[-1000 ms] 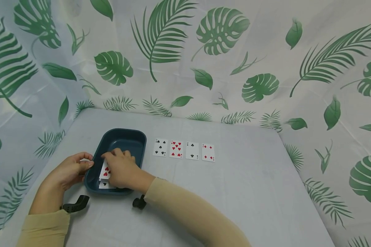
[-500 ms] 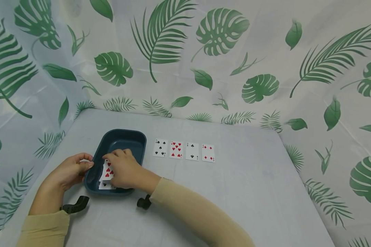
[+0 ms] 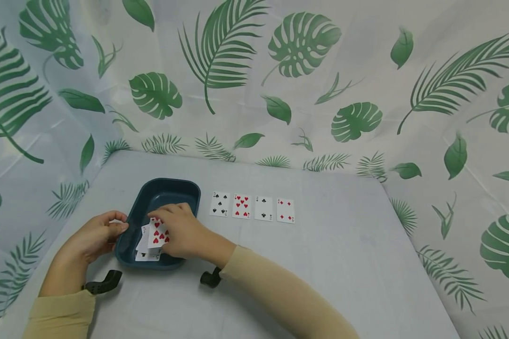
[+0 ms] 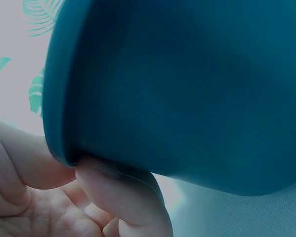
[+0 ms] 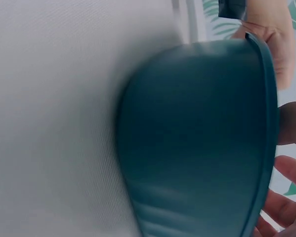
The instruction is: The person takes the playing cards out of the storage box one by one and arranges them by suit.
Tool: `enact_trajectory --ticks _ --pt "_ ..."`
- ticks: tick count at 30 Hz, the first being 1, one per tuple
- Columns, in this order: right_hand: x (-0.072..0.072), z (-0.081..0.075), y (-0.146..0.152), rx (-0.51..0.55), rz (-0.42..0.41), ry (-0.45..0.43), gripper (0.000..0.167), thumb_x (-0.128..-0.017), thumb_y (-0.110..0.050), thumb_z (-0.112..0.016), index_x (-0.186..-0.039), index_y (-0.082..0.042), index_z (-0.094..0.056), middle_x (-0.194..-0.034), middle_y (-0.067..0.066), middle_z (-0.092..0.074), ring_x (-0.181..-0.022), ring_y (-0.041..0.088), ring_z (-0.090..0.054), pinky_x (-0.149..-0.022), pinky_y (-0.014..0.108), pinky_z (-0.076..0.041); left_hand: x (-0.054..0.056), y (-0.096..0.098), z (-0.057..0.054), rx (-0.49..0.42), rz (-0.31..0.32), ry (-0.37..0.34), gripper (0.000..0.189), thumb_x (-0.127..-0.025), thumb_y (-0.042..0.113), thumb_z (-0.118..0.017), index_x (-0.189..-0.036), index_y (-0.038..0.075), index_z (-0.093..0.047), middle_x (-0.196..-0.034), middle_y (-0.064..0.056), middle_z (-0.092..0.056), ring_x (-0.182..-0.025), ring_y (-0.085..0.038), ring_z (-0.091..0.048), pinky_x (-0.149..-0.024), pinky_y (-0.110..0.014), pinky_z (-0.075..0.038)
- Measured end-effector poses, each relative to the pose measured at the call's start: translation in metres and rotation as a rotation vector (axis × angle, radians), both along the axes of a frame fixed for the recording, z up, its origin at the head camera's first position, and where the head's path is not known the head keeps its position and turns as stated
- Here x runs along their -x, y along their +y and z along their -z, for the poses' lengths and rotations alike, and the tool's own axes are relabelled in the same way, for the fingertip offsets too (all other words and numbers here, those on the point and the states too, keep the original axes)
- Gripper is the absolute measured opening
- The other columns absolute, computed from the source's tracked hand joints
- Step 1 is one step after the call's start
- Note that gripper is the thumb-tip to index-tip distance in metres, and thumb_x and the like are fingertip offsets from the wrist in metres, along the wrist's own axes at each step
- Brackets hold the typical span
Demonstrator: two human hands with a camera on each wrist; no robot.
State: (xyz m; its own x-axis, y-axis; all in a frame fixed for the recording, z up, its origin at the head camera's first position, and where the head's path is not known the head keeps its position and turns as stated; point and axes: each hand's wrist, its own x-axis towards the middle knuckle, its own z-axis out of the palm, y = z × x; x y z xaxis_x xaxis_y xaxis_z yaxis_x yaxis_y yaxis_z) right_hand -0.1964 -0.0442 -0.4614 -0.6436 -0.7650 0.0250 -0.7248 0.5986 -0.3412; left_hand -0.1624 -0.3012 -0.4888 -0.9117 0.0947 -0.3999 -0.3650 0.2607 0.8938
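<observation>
My left hand (image 3: 94, 236) pinches the left rim of a dark blue rectangular tray (image 3: 163, 200). The left wrist view shows thumb and finger on either side of the tray rim (image 4: 59, 113). Over the tray's near half, my right hand (image 3: 187, 235) holds a hearts playing card (image 3: 157, 234) between thumb and fingers, tilted face up. Beneath it lie other loose cards, among them a black-suit card (image 3: 142, 257), partly covered. In the right wrist view, the tray's outer wall (image 5: 197, 133) hides the held card, and only some fingertips (image 5: 292, 170) show past the rim.
Right of the tray, a row of face-up cards lies on the white cloth: a five of spades (image 3: 219, 204), a seven of hearts (image 3: 241, 206), a two of clubs (image 3: 263, 208) and a four of diamonds (image 3: 285, 210). Leaf-print curtains (image 3: 237, 94) stand behind and at the sides.
My right hand has drawn the hearts card up and rightward off the cards in the tray, uncovering more of those below. The left hand has stayed on the rim.
</observation>
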Motion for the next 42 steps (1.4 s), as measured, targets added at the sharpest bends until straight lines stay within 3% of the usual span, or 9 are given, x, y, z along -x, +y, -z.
enact_trajectory --ticks 9,20,30,42 --pt "-0.002 -0.007 0.016 0.022 0.023 -0.030 0.076 -0.089 -0.021 -0.084 -0.158 -0.023 -0.051 -0.161 -0.004 -0.052 -0.151 0.015 -0.041 -0.123 0.034 -0.033 -0.001 0.000 0.001 0.010 -0.001 -0.004 0.017 -0.113 0.011 -0.050 -0.125 0.001 -0.048 -0.086 0.008 -0.067 -0.074 -0.011 -0.063 -0.064 -0.031 -0.052" --pt "-0.010 -0.015 0.041 0.084 0.094 -0.073 0.078 -0.087 -0.016 -0.085 -0.158 -0.024 -0.052 -0.162 -0.003 -0.049 -0.151 0.022 -0.037 -0.114 0.033 -0.046 -0.001 0.001 0.001 0.025 -0.006 0.002 0.017 -0.112 0.011 -0.050 -0.126 0.001 -0.047 -0.086 0.008 -0.067 -0.074 -0.011 -0.063 -0.064 -0.032 -0.052" --pt "-0.011 -0.011 0.067 0.115 0.159 -0.091 0.078 -0.086 -0.015 -0.086 -0.156 -0.024 -0.054 -0.162 -0.002 -0.049 -0.148 0.026 -0.040 -0.114 0.038 -0.050 -0.001 0.001 0.001 0.039 -0.006 0.007 0.019 -0.113 0.010 -0.049 -0.127 0.000 -0.046 -0.087 0.007 -0.068 -0.074 -0.012 -0.064 -0.064 -0.032 -0.052" --pt "-0.013 -0.002 0.102 0.117 0.248 -0.111 0.079 -0.084 -0.017 -0.090 -0.155 -0.024 -0.055 -0.156 0.002 -0.050 -0.143 0.024 -0.045 -0.108 0.034 -0.054 -0.002 0.002 0.000 0.043 -0.007 0.010 0.018 -0.113 0.012 -0.050 -0.126 0.000 -0.047 -0.086 0.007 -0.067 -0.073 -0.012 -0.062 -0.064 -0.031 -0.051"
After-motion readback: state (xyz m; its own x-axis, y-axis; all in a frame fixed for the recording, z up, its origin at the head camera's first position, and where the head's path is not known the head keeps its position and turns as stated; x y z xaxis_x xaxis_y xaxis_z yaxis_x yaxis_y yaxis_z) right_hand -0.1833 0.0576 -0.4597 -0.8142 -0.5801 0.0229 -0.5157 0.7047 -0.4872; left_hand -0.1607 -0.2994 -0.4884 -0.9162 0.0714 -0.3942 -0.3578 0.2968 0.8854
